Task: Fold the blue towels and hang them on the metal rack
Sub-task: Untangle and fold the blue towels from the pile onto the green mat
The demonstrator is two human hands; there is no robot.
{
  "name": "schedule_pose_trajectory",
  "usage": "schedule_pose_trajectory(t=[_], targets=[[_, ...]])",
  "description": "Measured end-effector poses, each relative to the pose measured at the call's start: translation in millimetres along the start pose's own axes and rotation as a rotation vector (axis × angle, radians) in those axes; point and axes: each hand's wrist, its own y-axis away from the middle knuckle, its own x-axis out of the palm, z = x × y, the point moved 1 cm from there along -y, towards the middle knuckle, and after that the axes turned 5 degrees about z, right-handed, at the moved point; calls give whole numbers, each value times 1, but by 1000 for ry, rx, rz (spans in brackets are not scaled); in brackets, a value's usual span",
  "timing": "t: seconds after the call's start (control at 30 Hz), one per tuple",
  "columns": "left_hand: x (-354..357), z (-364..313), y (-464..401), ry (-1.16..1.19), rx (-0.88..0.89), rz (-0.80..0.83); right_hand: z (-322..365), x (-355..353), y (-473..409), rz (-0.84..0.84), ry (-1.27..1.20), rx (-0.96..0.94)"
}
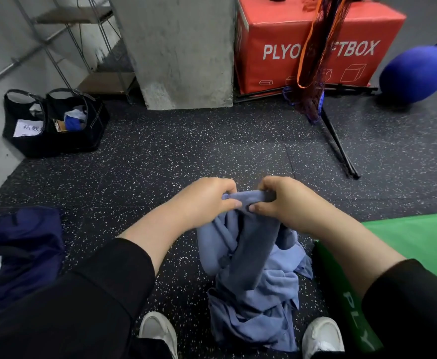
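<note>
Head-worn wide-angle view, facing forward and down, close above both hands, floor beyond, edges apparently distorted

The red box (303, 42) has the middle of its lettering hidden behind a hanging net (321, 47). The navy bag (18, 255) and green mat (419, 255) run off the frame's edges. Curled fingers (269, 186) cover the blue towel's (251, 255) top edge. The black bag's label (28, 128) is too small to read.

Towel (248, 244) soft matt cloth; floor (186, 141) speckled rubber
</note>
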Motion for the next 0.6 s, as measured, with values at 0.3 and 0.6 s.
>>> schedule_pose_trajectory(t=[0.3,0.6], targets=[[0,15,-9,-109,-181,-133,5,5,0,55,44,18],[-5,36,-8,-99,-264,-223,-5,-4,-3,43,-263,75]])
